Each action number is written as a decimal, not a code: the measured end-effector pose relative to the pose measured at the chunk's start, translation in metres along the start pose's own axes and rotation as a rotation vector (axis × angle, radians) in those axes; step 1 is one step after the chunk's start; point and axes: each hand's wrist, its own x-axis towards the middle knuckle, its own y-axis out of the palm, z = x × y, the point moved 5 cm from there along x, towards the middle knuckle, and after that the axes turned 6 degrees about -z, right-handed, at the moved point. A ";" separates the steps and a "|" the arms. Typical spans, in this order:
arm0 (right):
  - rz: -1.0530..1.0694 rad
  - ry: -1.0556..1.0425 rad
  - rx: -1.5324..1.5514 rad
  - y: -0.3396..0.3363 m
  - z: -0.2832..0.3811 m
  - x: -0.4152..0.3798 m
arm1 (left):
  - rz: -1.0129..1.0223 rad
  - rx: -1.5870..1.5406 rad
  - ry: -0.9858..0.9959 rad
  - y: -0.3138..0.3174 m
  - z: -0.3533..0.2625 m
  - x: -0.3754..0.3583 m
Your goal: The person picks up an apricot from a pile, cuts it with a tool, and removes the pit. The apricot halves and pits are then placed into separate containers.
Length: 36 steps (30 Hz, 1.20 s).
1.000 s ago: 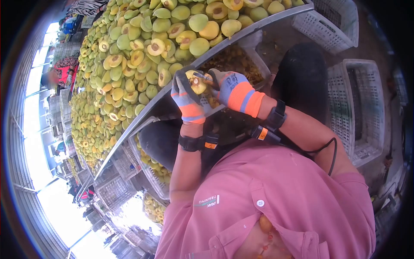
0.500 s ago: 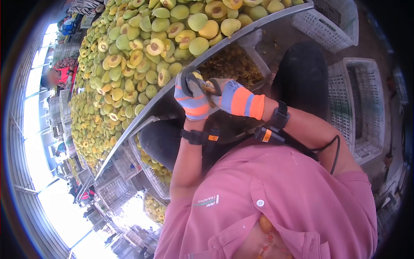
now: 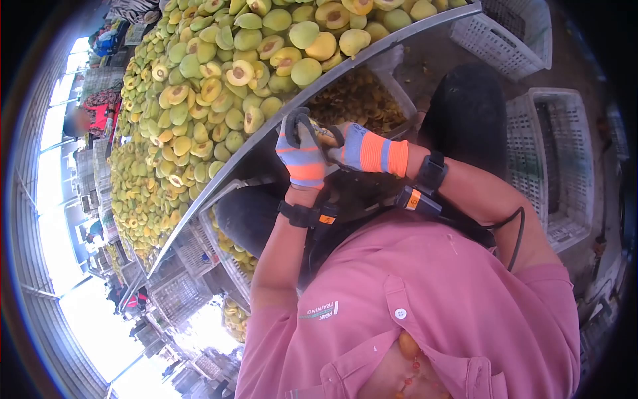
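My left hand (image 3: 301, 151), in a grey and orange striped glove, is closed around a fruit piece (image 3: 319, 130), of which only a little yellow shows. Right beside it, my right hand (image 3: 365, 149) in a matching glove has its fingers closed at the same spot. An orange-brown object shows between the hands, too hidden to make out. Both hands are just in front of the metal edge (image 3: 266, 126) of a table heaped with halved green-yellow fruit (image 3: 212, 90).
Below the table edge sits a bin of brown-orange scraps (image 3: 362, 100). White plastic crates stand at right (image 3: 578, 166) and upper right (image 3: 492, 46). A fruit-filled crate (image 3: 229, 256) is at lower left. A person in red (image 3: 100, 120) is at far left.
My left hand has shifted slightly right and its wrist has turned a little. My right hand has moved slightly, staying close against the left.
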 end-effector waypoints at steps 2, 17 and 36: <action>0.000 0.025 0.042 0.002 -0.002 0.000 | -0.003 0.063 0.077 0.001 0.002 -0.001; 0.143 0.200 0.236 -0.012 0.024 -0.013 | 0.203 0.269 0.297 -0.006 -0.033 0.014; 0.304 0.249 0.393 -0.018 0.030 -0.019 | 0.317 -0.059 0.045 -0.006 -0.029 0.024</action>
